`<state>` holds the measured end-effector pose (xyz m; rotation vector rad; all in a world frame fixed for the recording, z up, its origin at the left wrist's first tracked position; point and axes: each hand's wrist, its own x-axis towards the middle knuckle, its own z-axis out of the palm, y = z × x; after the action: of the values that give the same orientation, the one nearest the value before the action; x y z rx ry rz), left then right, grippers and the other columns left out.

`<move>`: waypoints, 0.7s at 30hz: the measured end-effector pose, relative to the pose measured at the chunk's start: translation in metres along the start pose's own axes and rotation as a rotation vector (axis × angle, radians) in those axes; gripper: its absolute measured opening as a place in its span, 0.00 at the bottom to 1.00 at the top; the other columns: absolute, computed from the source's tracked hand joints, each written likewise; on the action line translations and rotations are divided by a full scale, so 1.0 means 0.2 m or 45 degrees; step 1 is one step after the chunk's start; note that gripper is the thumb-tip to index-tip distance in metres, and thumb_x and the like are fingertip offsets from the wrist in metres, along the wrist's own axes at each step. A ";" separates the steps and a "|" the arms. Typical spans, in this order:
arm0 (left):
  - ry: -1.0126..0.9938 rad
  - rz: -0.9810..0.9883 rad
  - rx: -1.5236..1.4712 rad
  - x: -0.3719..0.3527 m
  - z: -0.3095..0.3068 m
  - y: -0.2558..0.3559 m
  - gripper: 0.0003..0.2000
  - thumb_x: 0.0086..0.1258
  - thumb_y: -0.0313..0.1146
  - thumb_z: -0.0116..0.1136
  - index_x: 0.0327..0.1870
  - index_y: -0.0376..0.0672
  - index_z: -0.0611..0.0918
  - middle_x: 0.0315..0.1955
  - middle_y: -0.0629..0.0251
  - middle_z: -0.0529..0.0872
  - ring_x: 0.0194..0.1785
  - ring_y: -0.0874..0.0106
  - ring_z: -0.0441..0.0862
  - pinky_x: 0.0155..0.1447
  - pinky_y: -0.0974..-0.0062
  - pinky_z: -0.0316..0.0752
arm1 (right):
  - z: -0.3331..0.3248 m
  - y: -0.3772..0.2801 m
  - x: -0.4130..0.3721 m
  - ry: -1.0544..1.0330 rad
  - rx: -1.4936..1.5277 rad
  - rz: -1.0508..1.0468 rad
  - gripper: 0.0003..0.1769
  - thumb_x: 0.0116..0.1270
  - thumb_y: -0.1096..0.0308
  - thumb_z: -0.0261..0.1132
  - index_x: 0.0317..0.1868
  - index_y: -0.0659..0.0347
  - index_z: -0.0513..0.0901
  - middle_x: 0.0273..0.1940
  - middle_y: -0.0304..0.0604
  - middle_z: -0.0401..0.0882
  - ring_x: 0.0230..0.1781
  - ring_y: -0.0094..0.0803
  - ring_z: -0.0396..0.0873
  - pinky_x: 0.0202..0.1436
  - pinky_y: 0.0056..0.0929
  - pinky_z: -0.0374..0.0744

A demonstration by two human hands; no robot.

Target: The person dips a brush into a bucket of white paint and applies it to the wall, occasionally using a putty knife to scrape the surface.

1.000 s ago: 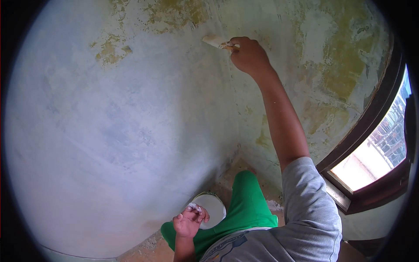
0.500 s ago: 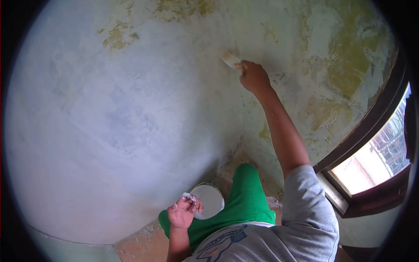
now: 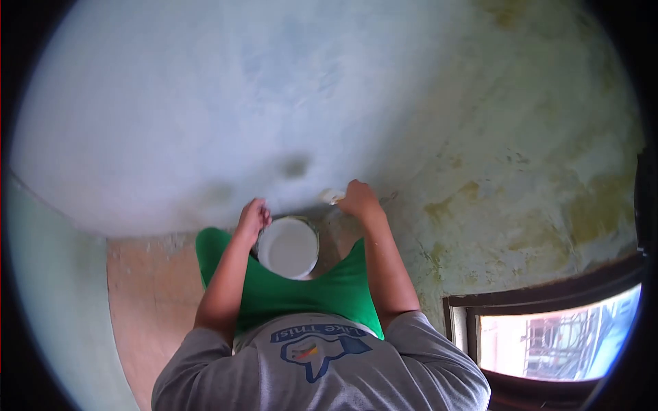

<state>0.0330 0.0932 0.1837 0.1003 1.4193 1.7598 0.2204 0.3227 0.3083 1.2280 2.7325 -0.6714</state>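
My right hand grips a flat paintbrush with pale, whitish bristles, held in front of the wall just right of and above the bucket. A round bucket of smooth white paint stands between my knees, close to the wall's foot. My left hand is beside the bucket's left rim with its fingers curled together. Whatever may be inside those fingers is hidden.
The whitish wall ahead meets a patchy green-yellow wall on the right. A dark-framed window with a grille is at lower right. Reddish-brown floor shows at left, beside a pale green surface.
My right hand has brought the brush down from the right wall to near the bucket. My left hand, earlier palm up with white on its fingers, has turned and curled. The view has tilted and shifted.
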 end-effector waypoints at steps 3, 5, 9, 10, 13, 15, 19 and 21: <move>-0.013 0.103 0.317 0.19 -0.29 -0.10 0.10 0.74 0.39 0.59 0.38 0.43 0.76 0.22 0.70 0.77 0.24 0.75 0.79 0.31 0.76 0.74 | 0.40 -0.17 0.18 -0.309 -0.263 -0.132 0.22 0.58 0.63 0.72 0.51 0.65 0.83 0.54 0.58 0.84 0.58 0.51 0.82 0.61 0.43 0.82; 0.260 -0.107 0.298 0.30 -0.59 -0.35 0.12 0.69 0.44 0.62 0.38 0.45 0.78 0.23 0.69 0.78 0.25 0.74 0.79 0.31 0.73 0.74 | 0.71 -0.25 0.28 -0.508 -0.420 -0.249 0.22 0.59 0.62 0.72 0.52 0.64 0.83 0.55 0.56 0.84 0.59 0.50 0.82 0.61 0.42 0.82; 0.328 -0.176 1.009 0.49 -0.76 -0.57 0.33 0.60 0.50 0.63 0.57 0.27 0.78 0.37 0.47 0.87 0.36 0.63 0.87 0.40 0.62 0.82 | 1.35 -0.37 0.47 -0.663 -0.535 -0.400 0.20 0.59 0.64 0.71 0.51 0.64 0.84 0.54 0.56 0.84 0.58 0.51 0.82 0.59 0.43 0.82; 0.338 -0.305 0.890 0.40 -0.71 -0.50 0.36 0.60 0.50 0.63 0.62 0.25 0.75 0.44 0.42 0.86 0.45 0.59 0.87 0.48 0.61 0.81 | 1.54 -0.35 0.52 -0.674 -0.498 -0.447 0.20 0.59 0.65 0.70 0.51 0.65 0.84 0.54 0.57 0.84 0.57 0.51 0.82 0.59 0.44 0.82; 0.354 -0.359 1.012 0.34 -0.78 -0.51 0.39 0.62 0.50 0.62 0.67 0.25 0.72 0.55 0.38 0.83 0.59 0.53 0.84 0.62 0.59 0.77 | 1.97 -0.23 0.55 -0.712 -0.473 -0.521 0.17 0.58 0.69 0.67 0.47 0.65 0.85 0.49 0.58 0.86 0.52 0.52 0.84 0.57 0.44 0.83; 0.363 -0.277 1.242 0.36 -0.85 -0.55 0.39 0.63 0.51 0.62 0.68 0.27 0.72 0.59 0.38 0.81 0.63 0.50 0.81 0.67 0.59 0.75 | 2.23 -0.14 0.55 -0.604 -0.365 -0.453 0.14 0.58 0.70 0.65 0.44 0.65 0.86 0.44 0.57 0.87 0.48 0.53 0.86 0.55 0.45 0.83; 0.351 -0.464 1.107 0.35 -0.92 -0.42 0.38 0.65 0.54 0.59 0.68 0.30 0.72 0.61 0.41 0.80 0.65 0.49 0.79 0.67 0.56 0.74 | 2.50 -0.08 0.45 -0.537 -0.358 -0.336 0.11 0.59 0.71 0.64 0.41 0.63 0.86 0.42 0.57 0.87 0.46 0.52 0.86 0.53 0.46 0.83; 0.409 -0.530 1.078 0.37 -0.94 -0.40 0.38 0.66 0.55 0.57 0.68 0.30 0.73 0.61 0.42 0.81 0.65 0.49 0.79 0.67 0.56 0.74 | 2.61 -0.02 0.42 -0.414 -0.408 -0.427 0.07 0.62 0.70 0.65 0.39 0.62 0.84 0.38 0.53 0.86 0.43 0.52 0.85 0.50 0.48 0.83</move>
<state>-0.0708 -0.0047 0.0187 -0.0345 2.1596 0.7777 0.1023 0.1620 -0.1811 0.5461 2.6468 -0.3889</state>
